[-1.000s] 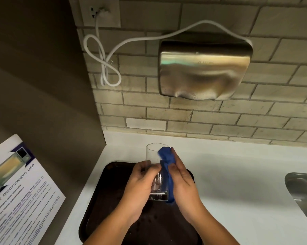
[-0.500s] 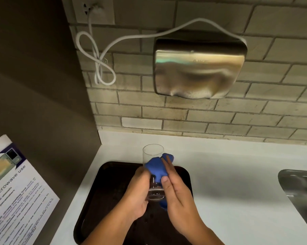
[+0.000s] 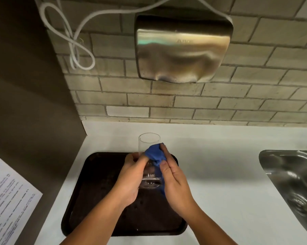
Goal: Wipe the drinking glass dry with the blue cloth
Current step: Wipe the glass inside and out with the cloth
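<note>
A clear drinking glass [image 3: 149, 144] is held upright above a dark tray [image 3: 98, 183], its open rim pointing away from me. My left hand [image 3: 131, 179] grips its left side and lower part. My right hand [image 3: 175, 179] presses a bunched blue cloth [image 3: 155, 154] against the glass's right and front wall, thumb on the cloth. A strip of cloth hangs down behind my right palm near the glass base. Most of the cloth is hidden by my fingers.
The tray lies on a white counter [image 3: 219, 156]. A steel sink [image 3: 294, 179] is at the right edge. A metal hand dryer [image 3: 182, 48] with a white cord [image 3: 75, 41] hangs on the tiled wall. A printed sheet [image 3: 6, 200] is on the left wall.
My right hand slid the cloth from the glass's right side round to its front. The view has shifted down slightly. My left hand keeps its hold.
</note>
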